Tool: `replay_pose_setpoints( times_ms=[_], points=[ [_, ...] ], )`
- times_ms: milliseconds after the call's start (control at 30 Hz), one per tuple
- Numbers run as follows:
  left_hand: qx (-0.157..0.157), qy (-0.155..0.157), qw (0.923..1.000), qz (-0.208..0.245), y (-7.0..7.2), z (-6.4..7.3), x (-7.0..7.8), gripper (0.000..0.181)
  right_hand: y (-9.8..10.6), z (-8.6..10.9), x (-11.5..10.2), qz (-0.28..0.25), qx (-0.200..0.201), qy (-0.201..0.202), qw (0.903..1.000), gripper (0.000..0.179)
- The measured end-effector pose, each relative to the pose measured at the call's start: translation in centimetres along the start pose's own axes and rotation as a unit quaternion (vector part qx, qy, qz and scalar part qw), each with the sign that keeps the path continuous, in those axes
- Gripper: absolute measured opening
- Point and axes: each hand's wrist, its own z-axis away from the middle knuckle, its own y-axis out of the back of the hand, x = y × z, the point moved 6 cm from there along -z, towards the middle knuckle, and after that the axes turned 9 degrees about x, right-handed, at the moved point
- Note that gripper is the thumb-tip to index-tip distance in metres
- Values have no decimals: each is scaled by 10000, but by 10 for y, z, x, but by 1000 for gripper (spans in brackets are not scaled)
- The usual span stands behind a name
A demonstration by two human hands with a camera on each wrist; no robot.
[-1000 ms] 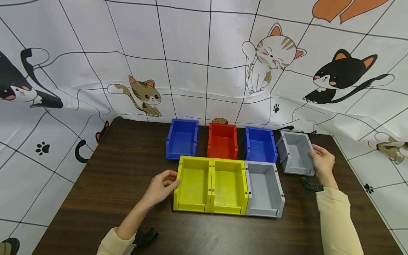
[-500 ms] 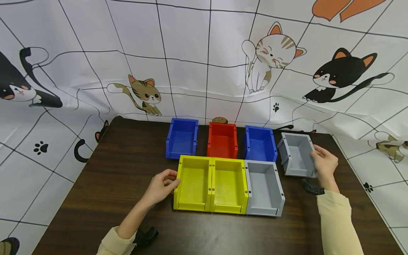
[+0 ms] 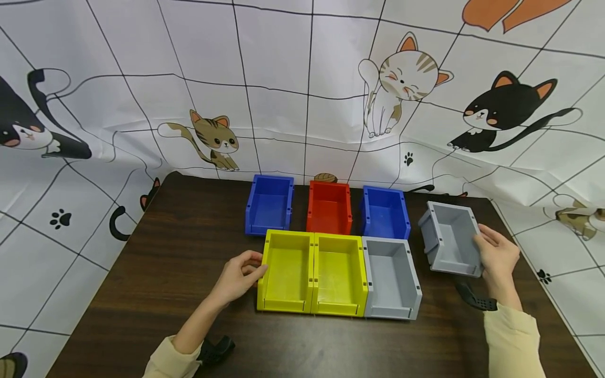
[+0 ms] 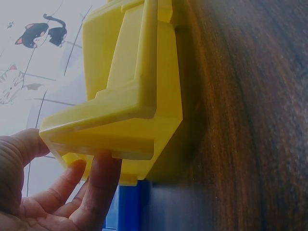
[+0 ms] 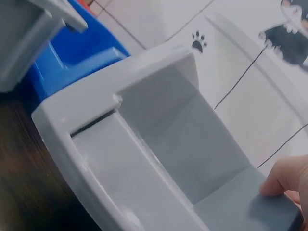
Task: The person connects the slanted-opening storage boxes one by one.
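My right hand (image 3: 499,257) grips the right wall of a grey storage bin (image 3: 454,239), thumb inside it and fingers outside. This bin stands apart from the others, slightly tilted; whether its base touches the table cannot be told. At the left end of the front row, my left hand (image 3: 238,278) holds the left wall of a yellow bin (image 3: 285,273). In the left wrist view, fingertips (image 4: 103,168) reach under that wall's rim, with the thumb on the outer edge. A second yellow bin (image 3: 339,273) and another grey bin (image 3: 391,278) adjoin it side by side.
Behind the front row stand a blue bin (image 3: 269,205), a red bin (image 3: 329,208) and another blue bin (image 3: 386,212), with gaps between them. A dark wooden table (image 3: 189,220) carries everything. A white cat-print sheet (image 3: 279,79) hangs along its back edge.
My right hand has drawn the held grey bin to the right and toward me, away from the blue bin. The left hand and the front row look unmoved.
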Motion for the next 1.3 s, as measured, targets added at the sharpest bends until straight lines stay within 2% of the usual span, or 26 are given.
replay_pose_setpoints(
  times_ms=[333,533,667,767,800,900,1000,1100,1133,1233,1300],
  points=[
    [22,2,10000,-50,0,-1,0,24,18,27,-6,64,-104,310,9994,31],
    [15,-50,10000,-36,1,-1,1,24,27,44,-8,-67,-201,-13,9998,33],
    [11,-74,10000,-41,1,-1,2,25,33,45,2,66,-242,242,9994,32],
    [20,-68,10000,-40,1,-1,2,24,36,47,11,170,-336,582,9976,31],
    [21,-64,10000,-39,1,-1,2,25,37,48,13,11,-372,611,9974,30],
    [24,-43,10000,-38,1,-2,2,25,38,53,15,45,-319,771,9965,31],
    [30,-25,10000,-45,1,-2,1,25,39,53,19,-279,-298,755,9963,31],
    [44,-14,10000,-62,1,-1,1,25,40,50,24,-80,-335,942,9950,32],
    [47,-13,10000,-65,1,-1,1,25,41,48,27,-116,-356,928,9950,32],
    [45,-11,10000,-75,0,-1,2,24,43,51,28,271,-239,951,9948,32],
    [42,-14,10000,-78,0,-1,2,24,43,57,24,286,-170,783,9964,33]
  ],
)
